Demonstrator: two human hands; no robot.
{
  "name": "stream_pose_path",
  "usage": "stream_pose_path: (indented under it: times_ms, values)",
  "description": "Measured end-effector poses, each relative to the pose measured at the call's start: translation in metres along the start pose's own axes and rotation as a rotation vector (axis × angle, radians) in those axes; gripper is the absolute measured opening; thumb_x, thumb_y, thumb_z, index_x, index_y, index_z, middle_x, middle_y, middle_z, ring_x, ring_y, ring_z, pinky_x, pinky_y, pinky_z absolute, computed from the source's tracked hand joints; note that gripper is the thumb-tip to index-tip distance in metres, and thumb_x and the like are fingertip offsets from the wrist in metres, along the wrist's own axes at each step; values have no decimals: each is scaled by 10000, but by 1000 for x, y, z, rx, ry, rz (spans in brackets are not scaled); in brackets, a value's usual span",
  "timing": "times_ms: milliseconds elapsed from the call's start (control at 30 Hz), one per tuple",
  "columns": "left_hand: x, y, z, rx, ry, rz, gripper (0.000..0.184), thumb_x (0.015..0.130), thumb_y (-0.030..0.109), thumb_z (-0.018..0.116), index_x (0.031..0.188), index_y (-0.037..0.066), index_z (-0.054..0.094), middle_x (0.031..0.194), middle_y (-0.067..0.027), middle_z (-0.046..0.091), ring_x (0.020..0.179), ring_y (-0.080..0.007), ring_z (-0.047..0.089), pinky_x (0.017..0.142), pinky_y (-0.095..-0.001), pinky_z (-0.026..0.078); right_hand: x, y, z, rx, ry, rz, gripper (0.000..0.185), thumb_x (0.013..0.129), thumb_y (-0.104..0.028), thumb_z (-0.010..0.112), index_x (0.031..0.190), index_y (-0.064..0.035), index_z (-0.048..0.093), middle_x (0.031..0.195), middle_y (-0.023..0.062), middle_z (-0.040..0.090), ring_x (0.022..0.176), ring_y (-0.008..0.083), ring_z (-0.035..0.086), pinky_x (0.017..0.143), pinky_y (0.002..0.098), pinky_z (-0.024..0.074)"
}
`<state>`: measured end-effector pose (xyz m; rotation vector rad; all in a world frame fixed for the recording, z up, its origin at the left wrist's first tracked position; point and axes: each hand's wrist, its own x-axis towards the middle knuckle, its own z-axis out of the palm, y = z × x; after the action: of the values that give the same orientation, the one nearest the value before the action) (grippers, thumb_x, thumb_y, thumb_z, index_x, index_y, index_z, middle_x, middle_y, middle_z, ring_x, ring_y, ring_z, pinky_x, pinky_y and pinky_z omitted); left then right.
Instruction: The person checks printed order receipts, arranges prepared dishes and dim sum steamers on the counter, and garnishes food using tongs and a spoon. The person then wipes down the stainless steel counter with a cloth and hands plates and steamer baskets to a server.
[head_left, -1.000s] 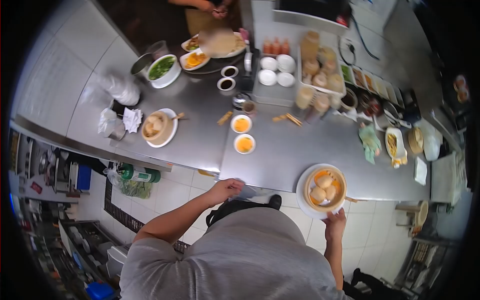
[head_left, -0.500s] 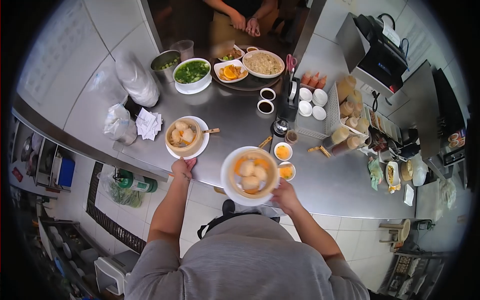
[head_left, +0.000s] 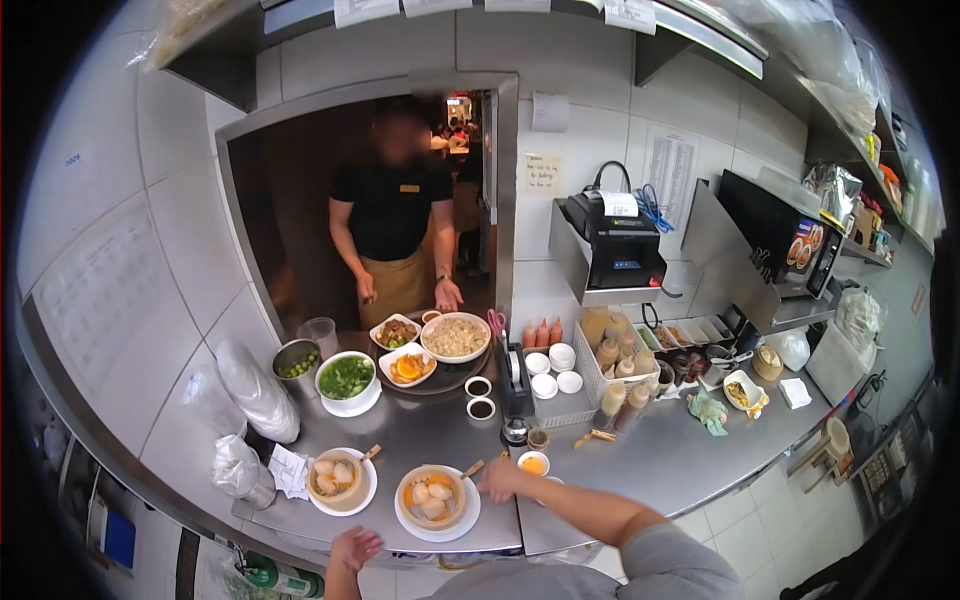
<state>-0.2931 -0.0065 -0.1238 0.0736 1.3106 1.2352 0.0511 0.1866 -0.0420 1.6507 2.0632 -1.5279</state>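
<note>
Two bamboo steamer baskets of dumplings stand on white plates at the counter's front left: the left steamer (head_left: 338,478) and the right steamer (head_left: 432,498). My left hand (head_left: 355,547) is open, palm up and fingers apart, off the counter's front edge and below the left plate. It holds nothing. Beside the right plate (head_left: 462,524) is my right hand (head_left: 502,478), its fingers loosely bent and apart from the rim. A wooden clip (head_left: 473,468) lies close to its fingertips. Near my right wrist sits a small dish of orange sauce (head_left: 533,464).
Behind the steamers are a bowl of green soup (head_left: 347,380), a rice bowl (head_left: 455,337) and two dark sauce dishes (head_left: 480,408). A person (head_left: 395,215) stands at the pass window. Sauce bottles (head_left: 625,400) and a tape dispenser (head_left: 516,385) are on the right.
The right steamer and its plate, held in my right hand before, now rest on the counter. Both hands have come away from the plates. The view has tilted up, showing the person at the window.
</note>
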Motion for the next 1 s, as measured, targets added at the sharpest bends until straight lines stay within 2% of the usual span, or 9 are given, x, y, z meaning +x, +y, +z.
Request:
stream_pose_path:
  times_ms: [100, 167, 200, 300, 500, 600, 733, 867, 1000]
  values:
    - [-31, -10, -3, 347, 155, 232, 226, 878, 221, 536, 916, -1, 515, 851, -147, 622, 749, -259, 631, 663, -360, 524, -41, -80, -108, -291, 270, -534, 161, 809, -213, 611, 847, -57, 628, 636, 39, 631, 518, 142, 608, 525, 259, 501]
    - [-51, -10, 5, 333, 201, 322, 229, 878, 217, 545, 871, -11, 533, 800, -128, 622, 727, -232, 625, 640, -341, 521, -94, -163, -172, -61, 430, -494, 176, 802, -178, 631, 937, -70, 601, 821, 50, 637, 653, 109, 617, 562, 271, 498]
    - [-58, -7, 10, 327, 228, 367, 234, 877, 216, 549, 849, -17, 542, 775, -118, 621, 715, -219, 622, 628, -332, 519, -89, -187, -200, 99, 527, -835, 217, 786, -152, 663, 973, -72, 585, 862, 34, 625, 686, 95, 601, 543, 268, 491]
    - [-71, -2, 22, 218, 93, 498, 184, 876, 175, 561, 856, -8, 553, 794, -123, 631, 725, -205, 624, 639, -311, 511, -169, -305, -245, 355, 399, -1143, 315, 758, -123, 671, 1061, -80, 596, 829, 12, 620, 668, 105, 562, 585, 238, 451]
    - [-117, 2, 58, 260, -50, 695, 163, 901, 144, 526, 872, -10, 570, 897, -122, 645, 771, -183, 624, 701, -275, 488, -229, -458, -283, 651, 444, -1676, 461, 815, -234, 631, 1225, -58, 512, 1348, 84, 408, 1282, 218, 285, 1023, 419, 238]
    - [-144, 11, 61, 292, -22, 708, 160, 895, 139, 535, 933, -10, 579, 940, -112, 639, 806, -175, 619, 722, -273, 478, -225, -473, -276, 866, 315, -1715, 461, 828, -267, 626, 1213, -40, 512, 1298, 61, 451, 1253, 208, 298, 1002, 413, 262]
    - [-158, 35, 55, 251, -43, 790, 231, 861, 130, 569, 1060, 11, 573, 1082, -112, 597, 993, -192, 570, 814, -305, 460, -172, -422, -182, 635, 45, -1612, 288, 831, -203, 632, 1077, -70, 562, 981, 5, 563, 909, 112, 497, 798, 292, 398]
    - [-185, 76, 99, -96, -326, 1022, 465, 750, 37, 629, 1200, -11, 519, 1412, -125, 306, 1295, -233, 313, 1036, -395, 310, -135, -294, -34, 181, -307, -1048, 641, 783, -206, 700, 1321, -38, 394, 1315, 70, 423, 1197, 197, 420, 1004, 322, 348]
    - [-162, 87, 119, 71, -400, 981, 441, 752, -13, 617, 1187, -19, 543, 1369, -118, 385, 1240, -226, 397, 1027, -358, 317, -101, -181, 34, 193, -421, -870, 590, 835, -247, 635, 1316, -1, 398, 1354, 94, 379, 1228, 214, 396, 1012, 336, 328]
